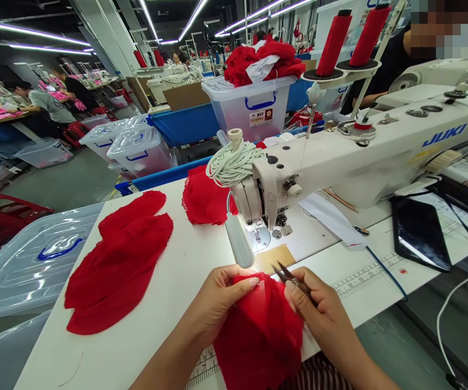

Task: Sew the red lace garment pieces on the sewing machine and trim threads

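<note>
My left hand (221,300) pinches the top edge of a red fabric piece (260,338) that hangs over the table's near edge. My right hand (319,314) grips the same fabric from the right and holds small thread snips (293,279), blades pointing up and left toward the sewing machine. Both hands sit just in front of the white JUKI sewing machine (364,151) and its needle area (272,227).
A stack of red fabric pieces (118,260) lies on the white table (169,314) at left, another red pile (203,197) behind the machine head. A black tablet (418,233) lies at right. Clear plastic bins (34,260) stand left. People work at tables behind.
</note>
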{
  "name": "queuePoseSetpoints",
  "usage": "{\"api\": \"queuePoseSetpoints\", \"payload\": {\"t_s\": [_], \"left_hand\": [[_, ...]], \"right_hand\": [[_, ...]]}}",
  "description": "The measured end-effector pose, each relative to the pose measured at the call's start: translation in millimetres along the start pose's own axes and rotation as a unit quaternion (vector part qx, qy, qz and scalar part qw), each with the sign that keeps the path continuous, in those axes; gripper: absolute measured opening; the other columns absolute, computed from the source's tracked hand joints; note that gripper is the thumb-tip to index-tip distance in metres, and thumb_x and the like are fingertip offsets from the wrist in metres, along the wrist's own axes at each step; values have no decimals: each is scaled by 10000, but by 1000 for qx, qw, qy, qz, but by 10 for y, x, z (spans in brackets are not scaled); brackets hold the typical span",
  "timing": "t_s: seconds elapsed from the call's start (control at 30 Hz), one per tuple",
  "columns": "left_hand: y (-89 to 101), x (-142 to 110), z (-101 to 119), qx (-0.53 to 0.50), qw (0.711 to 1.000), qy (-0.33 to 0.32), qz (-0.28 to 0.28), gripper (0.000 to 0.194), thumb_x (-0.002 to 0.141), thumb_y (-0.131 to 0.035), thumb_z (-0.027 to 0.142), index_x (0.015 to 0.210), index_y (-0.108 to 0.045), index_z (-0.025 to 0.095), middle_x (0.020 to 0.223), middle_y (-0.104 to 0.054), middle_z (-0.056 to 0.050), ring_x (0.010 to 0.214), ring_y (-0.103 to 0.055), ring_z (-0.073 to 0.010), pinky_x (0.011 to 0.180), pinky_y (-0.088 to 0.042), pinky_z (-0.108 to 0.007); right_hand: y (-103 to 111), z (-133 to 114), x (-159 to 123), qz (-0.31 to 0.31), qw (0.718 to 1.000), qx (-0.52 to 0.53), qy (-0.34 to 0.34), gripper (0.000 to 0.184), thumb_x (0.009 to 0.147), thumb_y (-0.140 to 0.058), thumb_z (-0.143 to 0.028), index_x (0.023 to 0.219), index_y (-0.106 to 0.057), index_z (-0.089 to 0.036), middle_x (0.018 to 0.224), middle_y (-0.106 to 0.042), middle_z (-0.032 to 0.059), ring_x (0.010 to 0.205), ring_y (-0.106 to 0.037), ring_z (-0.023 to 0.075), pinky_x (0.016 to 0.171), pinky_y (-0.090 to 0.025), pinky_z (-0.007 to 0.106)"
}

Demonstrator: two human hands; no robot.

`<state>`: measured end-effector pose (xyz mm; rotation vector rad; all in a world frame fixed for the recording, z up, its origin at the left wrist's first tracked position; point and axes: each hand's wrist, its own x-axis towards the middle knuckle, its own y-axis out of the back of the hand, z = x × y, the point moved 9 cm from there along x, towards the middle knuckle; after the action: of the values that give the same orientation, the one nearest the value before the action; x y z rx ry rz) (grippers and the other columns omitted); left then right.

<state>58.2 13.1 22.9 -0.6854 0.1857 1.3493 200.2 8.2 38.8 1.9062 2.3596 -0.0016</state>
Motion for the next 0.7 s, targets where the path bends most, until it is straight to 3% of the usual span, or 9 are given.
{"api": "queuePoseSetpoints", "payload": {"t_s": [0.07,0.13,0.27,0.43,0.53,0.7], "left_hand": [[-2,0,1,4,1000,1,4,225,623,-812,316,741,-749,135,669,-677,-24,591,-565,-109,578,-430,-205],[-22,-1,0,11,1000,1,-2,238,623,-809,323,761,-752,137,686,-682,-32,621,-587,-133,606,-446,-228],[-23,-10,3,52,999,-7,3,247,633,-794,358,742,-740,143,711,-693,-49,672,-613,-177,645,-460,-263],[50,-20,108,182,979,-64,58,200,677,-734,359,709,-740,162,698,-670,-29,632,-563,-152,603,-431,-245],[46,-18,157,237,964,-91,74,148,685,-698,310,704,-748,171,712,-662,-26,682,-565,-168,646,-434,-254],[53,-18,172,261,956,-107,85,136,693,-691,302,700,-746,178,677,-636,-10,684,-555,-168,644,-419,-249]], "right_hand": [[75,-31,21,46,999,4,10,243,862,-530,-451,896,-561,-212,712,-538,-13,627,-501,126,575,-424,220],[54,-46,63,48,998,-26,22,249,813,-591,-442,913,-592,-214,700,-545,-13,632,-516,134,590,-445,226],[-39,-41,154,32,992,-120,39,177,807,-584,-369,771,-619,-200,542,-408,-54,515,-408,109,497,-373,216],[-80,-150,158,41,985,-142,88,200,834,-531,-307,669,-555,-197,576,-486,-34,547,-440,114,522,-358,222],[-123,-235,112,37,986,-116,112,186,849,-517,-298,701,-561,-196,596,-509,-28,557,-443,116,533,-355,229],[-104,-262,56,23,996,10,90,246,872,-527,-360,688,-510,-198,589,-411,-46,532,-357,99,495,-315,224]]}}
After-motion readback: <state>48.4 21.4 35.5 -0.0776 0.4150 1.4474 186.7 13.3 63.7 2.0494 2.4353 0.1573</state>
